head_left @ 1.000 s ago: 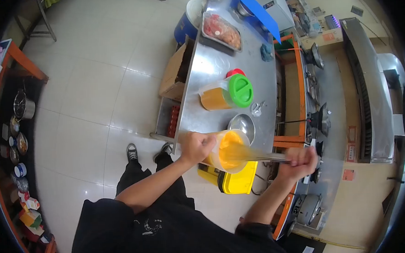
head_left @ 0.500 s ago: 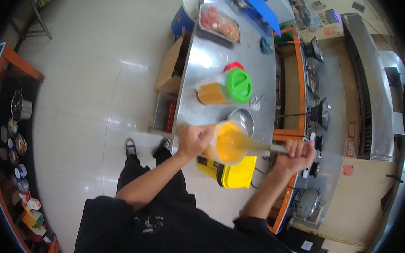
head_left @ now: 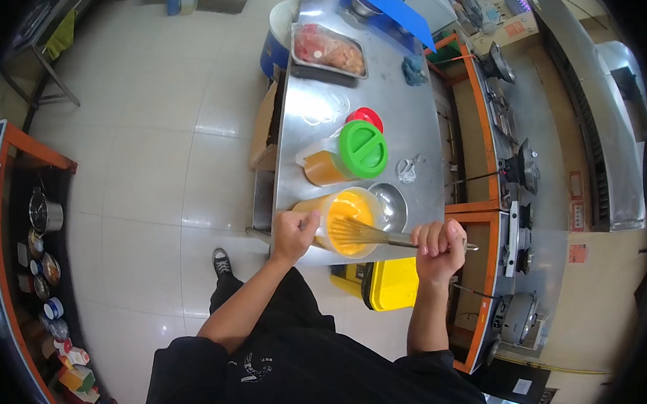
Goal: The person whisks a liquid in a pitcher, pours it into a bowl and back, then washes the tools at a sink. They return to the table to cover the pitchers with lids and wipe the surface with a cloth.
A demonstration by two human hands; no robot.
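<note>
My left hand [head_left: 294, 236] is closed on the near-left side of a translucent plastic pitcher [head_left: 313, 205], probably at its handle, which the fingers hide. Thick yellow-orange liquid [head_left: 353, 204] fills part of it. In my right hand [head_left: 441, 248] is a metal balloon whisk [head_left: 395, 238], gripped by its handle, its wires dipping into the liquid. Right behind the pitcher stands a steel bowl [head_left: 391, 206]. Farther along the table is a second pitcher [head_left: 325, 168] with orange contents and a green lid [head_left: 364, 149], beside a red lid [head_left: 367, 118].
The steel table [head_left: 399, 117] carries a tray of raw meat [head_left: 329, 52] and a crumpled blue bag [head_left: 414, 71]. A yellow-lidded bin [head_left: 394, 284] stands below its near edge. To the right are stove burners [head_left: 526, 166]; a shelf of jars [head_left: 53, 309] is at left.
My right hand has come left and closer to the pitcher. The whisk, blurred before, shows sharply now. The camera view has shifted, and the pitcher sits farther over the table.
</note>
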